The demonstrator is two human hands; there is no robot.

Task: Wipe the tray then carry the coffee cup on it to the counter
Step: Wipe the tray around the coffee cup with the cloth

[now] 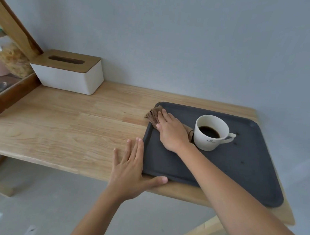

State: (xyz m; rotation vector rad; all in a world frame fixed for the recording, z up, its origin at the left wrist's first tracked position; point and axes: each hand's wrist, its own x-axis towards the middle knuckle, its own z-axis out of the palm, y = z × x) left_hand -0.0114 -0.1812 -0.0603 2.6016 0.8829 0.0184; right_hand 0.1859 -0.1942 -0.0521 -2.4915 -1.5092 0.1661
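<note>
My right hand (171,132) lies flat, palm down, fingers extended, pressing a brown cloth (153,115) against the far left corner of the dark tray (241,175). My left hand (131,166) is spread wide on the wooden table (69,125), its fingers along the tray's left edge and its thumb against the near edge; I judge this a brace against sliding.

The coffee cup (210,133) stands upright on the tray's far half, just beside my right wrist, handle pointing right. It holds dark coffee, well below the rim.

Handling notes:
- Tray: looks rigid, smooth, probably plastic, with a low raised rim. I expect the cup to slide on it if the tray tilts. Grip it at two opposite edges and keep it level.
- Cup: appears ceramic, therefore breakable, and liquid-loaded. Avoid knocking it with the wiping arm.
- Cloth: soft, bunched; palm pressure suffices.

Small dark specks remain on the tray to the right of the cup, so I judge wiping incomplete.
</note>
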